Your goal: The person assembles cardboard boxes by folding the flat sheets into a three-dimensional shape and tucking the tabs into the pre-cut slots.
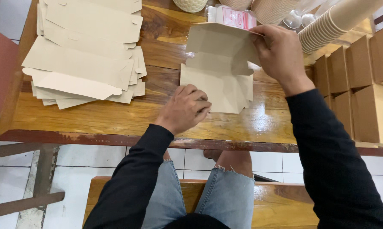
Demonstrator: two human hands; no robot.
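In the head view, a flat cardboard box blank point(219, 70) is lying on the wooden counter point(115, 116); its far flap is pinched by the right hand point(278, 53), its near edge pressed by the curled left hand point(185, 108). A stack of flat blanks point(87, 51) is lying well left.

I see long black sleeves on both arms, down to wrists. Left hand point(184, 109) bare, right hand point(277, 51) bare, no rings, no watch. Light blue jean shorts, frayed threads at cut hems
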